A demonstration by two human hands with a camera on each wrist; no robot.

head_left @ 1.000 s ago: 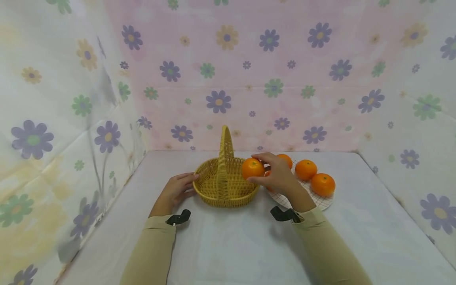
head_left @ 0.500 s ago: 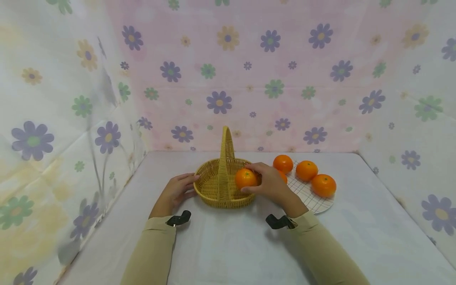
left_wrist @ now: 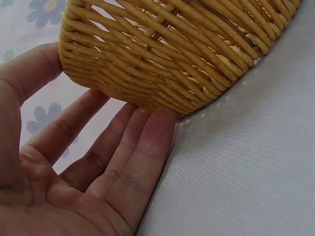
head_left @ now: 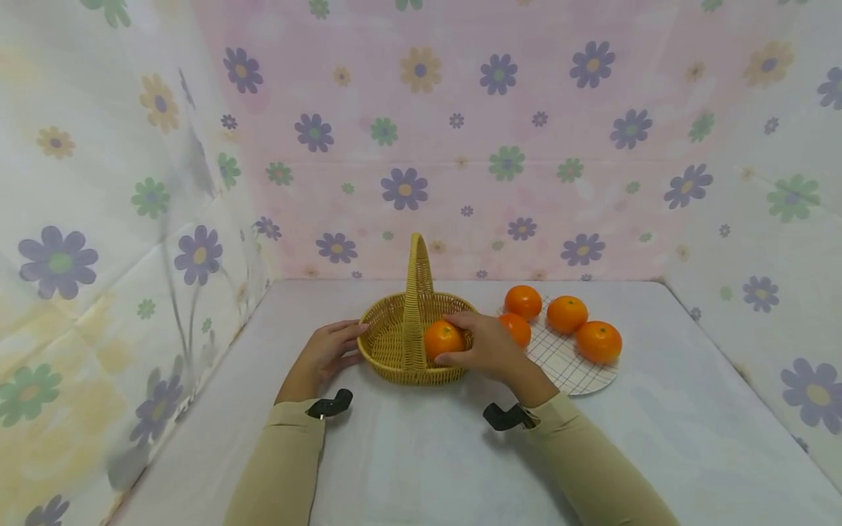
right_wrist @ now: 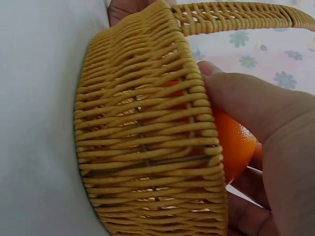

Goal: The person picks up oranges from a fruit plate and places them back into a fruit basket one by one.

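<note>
A yellow wicker basket (head_left: 414, 321) with a tall arched handle stands on the white table. In its right half is an orange (head_left: 442, 340), which my right hand (head_left: 483, 349) grips between thumb and fingers. In the right wrist view the thumb reaches over the rim, and the orange (right_wrist: 235, 147) sits partly behind the woven wall (right_wrist: 142, 128). My left hand (head_left: 327, 352) is at the basket's left end. The left wrist view shows its extended fingers (left_wrist: 147, 147) touching the lower wall of the basket (left_wrist: 162, 59).
To the right lies a round white plate (head_left: 564, 372) with a grid pattern. Several more oranges (head_left: 566, 315) are on or beside it, one (head_left: 516, 330) close behind my right hand. Flowered cloth (head_left: 460, 161) walls the table in at the back and sides.
My right hand has carried the orange left and down, from above the basket's right rim into the basket. The left hand has stayed at the basket's left end.
</note>
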